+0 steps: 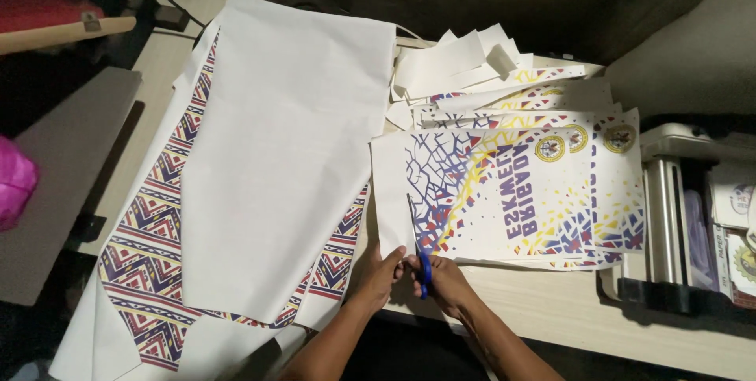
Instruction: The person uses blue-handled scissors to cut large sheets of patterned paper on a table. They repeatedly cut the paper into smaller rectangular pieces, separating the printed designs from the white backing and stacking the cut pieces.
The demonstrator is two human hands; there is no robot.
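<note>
My right hand (pixel 447 280) grips blue-handled scissors (pixel 420 259) whose blades point away from me into the near edge of a printed sheet (pixel 504 192) with a blue, yellow and red cracked pattern and round emblems. My left hand (pixel 378 271) pinches the white left margin of that sheet, just left of the blades. The sheet lies on top of a fanned stack of similar printed sheets (pixel 551 101) on a light wooden table (pixel 567 310).
A large white paper (pixel 291 153) covers sheets with a red, blue and yellow zigzag pattern (pixel 146 263) at left. White offcuts (pixel 465 58) pile at the back. A machine with packets (pixel 693 216) stands at right. A grey board (pixel 63 176) lies far left.
</note>
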